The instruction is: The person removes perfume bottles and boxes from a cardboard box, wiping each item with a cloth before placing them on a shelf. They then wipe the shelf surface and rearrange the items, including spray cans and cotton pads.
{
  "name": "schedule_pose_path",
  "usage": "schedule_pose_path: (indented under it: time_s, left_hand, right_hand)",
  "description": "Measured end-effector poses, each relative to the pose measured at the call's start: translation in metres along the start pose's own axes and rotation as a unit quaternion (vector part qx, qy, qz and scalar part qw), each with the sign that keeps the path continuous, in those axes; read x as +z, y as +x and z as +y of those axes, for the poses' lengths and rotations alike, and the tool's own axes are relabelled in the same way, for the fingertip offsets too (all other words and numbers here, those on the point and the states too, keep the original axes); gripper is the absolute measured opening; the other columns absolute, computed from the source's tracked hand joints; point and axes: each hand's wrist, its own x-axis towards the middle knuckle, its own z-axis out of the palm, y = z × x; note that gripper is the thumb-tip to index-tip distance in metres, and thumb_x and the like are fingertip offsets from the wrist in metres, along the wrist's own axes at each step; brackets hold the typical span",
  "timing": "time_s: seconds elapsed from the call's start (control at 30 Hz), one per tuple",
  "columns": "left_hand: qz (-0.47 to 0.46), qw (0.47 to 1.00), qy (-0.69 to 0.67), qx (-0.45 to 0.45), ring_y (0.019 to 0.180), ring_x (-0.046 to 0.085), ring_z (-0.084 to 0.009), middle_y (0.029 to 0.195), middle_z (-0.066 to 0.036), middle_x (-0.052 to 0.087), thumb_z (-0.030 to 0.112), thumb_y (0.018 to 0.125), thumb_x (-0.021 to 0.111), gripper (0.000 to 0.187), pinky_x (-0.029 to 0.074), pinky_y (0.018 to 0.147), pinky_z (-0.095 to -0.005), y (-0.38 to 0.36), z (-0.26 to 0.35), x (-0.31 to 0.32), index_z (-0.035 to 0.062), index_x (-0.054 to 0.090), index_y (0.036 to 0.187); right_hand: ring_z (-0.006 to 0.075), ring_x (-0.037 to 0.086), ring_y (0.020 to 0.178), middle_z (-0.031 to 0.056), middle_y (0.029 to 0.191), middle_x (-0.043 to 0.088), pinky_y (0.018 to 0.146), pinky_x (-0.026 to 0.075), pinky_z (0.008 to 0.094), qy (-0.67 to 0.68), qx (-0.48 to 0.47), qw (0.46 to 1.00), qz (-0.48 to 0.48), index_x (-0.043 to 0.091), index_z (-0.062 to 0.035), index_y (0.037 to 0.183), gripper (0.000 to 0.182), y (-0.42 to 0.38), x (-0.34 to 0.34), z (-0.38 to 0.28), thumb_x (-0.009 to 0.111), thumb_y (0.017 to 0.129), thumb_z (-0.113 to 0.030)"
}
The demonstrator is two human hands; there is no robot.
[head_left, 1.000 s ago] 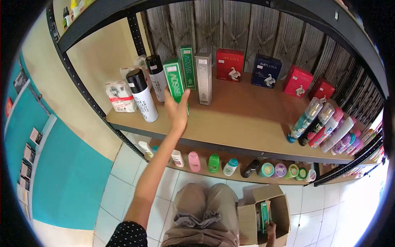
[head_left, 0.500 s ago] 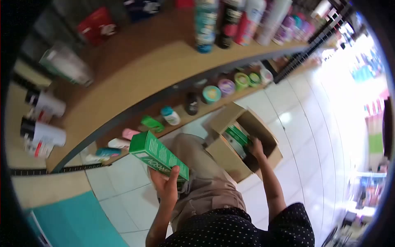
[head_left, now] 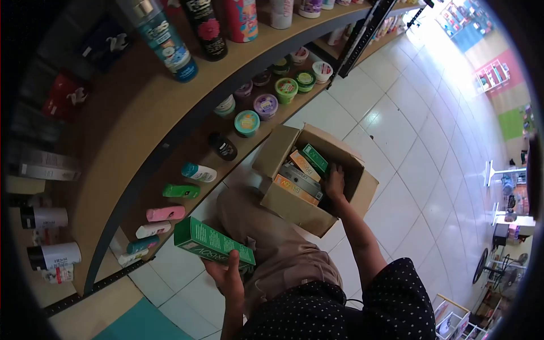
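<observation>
My left hand [head_left: 225,273] is wrapped round the lower side of a long green carton [head_left: 214,242] with white print, its thumb on the near face. The carton is held tilted over the floor, left of my knee. My right hand [head_left: 334,182] reaches inside an open cardboard box [head_left: 297,211], fingers apart and pointing in along the right of the contents. Beside those fingers lie a smaller green carton [head_left: 315,158], a grey carton [head_left: 301,180] and orange-and-white cartons [head_left: 296,190]. The fingertips are partly hidden in the box.
A low shelf [head_left: 241,150] carries round tubs [head_left: 265,106] and several bottles [head_left: 198,172]. Above it, a curved wooden shelf [head_left: 141,110] holds spray cans [head_left: 164,42]. White floor tiles [head_left: 396,187] stretch to the right, with a display rack [head_left: 450,317] at bottom right.
The view has swung so the shelves sit further left. My right hand has drawn off the green carton in the box, and more cartons show. My left hand still holds its carton, slightly lower.
</observation>
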Motion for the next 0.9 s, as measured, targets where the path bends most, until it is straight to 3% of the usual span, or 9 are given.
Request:
schedule_pose_path:
  time_s: [0.27, 0.37, 0.4, 0.47, 0.53, 0.6, 0.7, 0.77, 0.9]
  left_hand:
    - [-0.023, 0.999, -0.006, -0.029, 0.093, 0.044, -0.0166, 0.101, -0.009, 0.044, 0.018, 0.077, 0.06, 0.049, 0.033, 0.085, -0.0307, 0.006, 0.0, 0.002, -0.0006, 0.032, 0.113]
    - [-0.004, 1.0, -0.013, -0.024, 0.09, 0.045, -0.0159, 0.102, -0.01, 0.043, 0.011, 0.074, 0.063, 0.058, 0.036, 0.082, -0.0299, 0.006, -0.005, 0.006, -0.0008, 0.026, 0.117]
    - [-0.001, 1.0, -0.011, -0.024, 0.09, 0.045, -0.0159, 0.102, -0.01, 0.043, 0.011, 0.074, 0.063, 0.058, 0.036, 0.082, -0.0299, 0.006, -0.006, 0.007, -0.0008, 0.026, 0.117]
    - [-0.04, 0.998, -0.022, -0.047, 0.092, 0.045, -0.0165, 0.103, -0.011, 0.044, 0.009, 0.074, 0.063, 0.057, 0.036, 0.083, -0.0303, 0.007, -0.008, 0.01, -0.0016, 0.027, 0.117]
    - [-0.038, 0.998, -0.003, -0.043, 0.092, 0.045, -0.0166, 0.103, -0.011, 0.044, 0.011, 0.075, 0.063, 0.056, 0.036, 0.082, -0.0302, 0.008, -0.009, 0.021, -0.002, 0.028, 0.116]
    - [-0.038, 0.998, 0.016, -0.036, 0.093, 0.046, -0.0168, 0.104, -0.011, 0.045, 0.012, 0.075, 0.062, 0.054, 0.036, 0.082, -0.0302, 0.011, -0.009, 0.034, -0.0024, 0.029, 0.116]
    - [-0.024, 0.997, 0.068, -0.035, 0.095, 0.045, -0.0171, 0.105, -0.012, 0.044, 0.016, 0.077, 0.061, 0.053, 0.036, 0.083, -0.0306, 0.019, -0.011, 0.041, -0.0036, 0.03, 0.116]
    - [-0.13, 0.977, 0.074, -0.151, 0.106, 0.038, -0.0199, 0.117, -0.011, 0.036, 0.022, 0.079, 0.058, 0.059, 0.032, 0.089, -0.0321, 0.025, -0.018, 0.039, 0.0006, 0.025, 0.123]
    - [-0.239, 0.963, 0.069, -0.101, 0.107, 0.04, -0.021, 0.114, -0.014, 0.041, 0.019, 0.078, 0.058, 0.056, 0.033, 0.088, -0.0352, 0.036, -0.009, 0.05, 0.0037, 0.028, 0.124]
  right_hand:
    - [0.0398, 0.043, 0.099, 0.0252, 0.111, 0.039, 0.08, 0.041, 0.0429, -0.023, 0.034, 0.999, -0.012, 0.039, -0.0035, 0.11, 0.059, 0.012, 0.001, -0.005, 0.068, 0.059, -0.01]
    - [0.0379, 0.046, 0.099, 0.0235, 0.112, 0.043, 0.08, 0.042, 0.0387, 0.039, 0.036, 0.998, -0.023, 0.042, -0.0022, 0.11, 0.053, 0.013, -0.005, -0.02, 0.064, 0.063, -0.01]
    - [0.0303, 0.049, 0.096, 0.0205, 0.108, 0.047, 0.079, 0.043, 0.0356, 0.152, 0.001, 0.986, -0.076, 0.045, -0.0001, 0.107, 0.048, 0.006, -0.021, -0.042, 0.064, 0.063, -0.008]
    - [0.0163, 0.056, 0.085, 0.0133, 0.101, 0.055, 0.075, 0.045, 0.0281, 0.294, -0.05, 0.931, -0.21, 0.051, 0.0028, 0.102, 0.036, -0.027, -0.063, -0.097, 0.061, 0.07, -0.009]
    - [0.0156, 0.054, 0.089, 0.0102, 0.098, 0.054, 0.078, 0.044, 0.0282, 0.404, -0.104, 0.814, -0.404, 0.042, -0.0004, 0.115, 0.044, -0.066, -0.106, -0.14, 0.059, 0.076, -0.012]
    - [0.0163, 0.052, 0.093, 0.0103, 0.099, 0.053, 0.078, 0.043, 0.0296, 0.524, -0.177, 0.703, -0.447, 0.04, -0.0023, 0.117, 0.049, -0.106, -0.11, -0.16, 0.061, 0.075, -0.015]
    - [0.0165, 0.052, 0.093, 0.0098, 0.102, 0.052, 0.077, 0.044, 0.0308, 0.512, -0.16, 0.735, -0.416, 0.041, -0.0036, 0.117, 0.049, -0.123, -0.109, -0.163, 0.061, 0.075, -0.017]
    - [0.016, 0.051, 0.093, 0.01, 0.103, 0.052, 0.077, 0.044, 0.0309, 0.496, -0.145, 0.753, -0.408, 0.041, -0.0036, 0.118, 0.048, -0.116, -0.115, -0.157, 0.06, 0.077, -0.017]
    - [0.0125, 0.048, 0.093, 0.0067, 0.103, 0.051, 0.079, 0.041, 0.0257, 0.459, -0.058, 0.822, -0.331, 0.039, 0.0005, 0.119, 0.04, -0.086, -0.119, -0.113, 0.051, 0.082, -0.012]
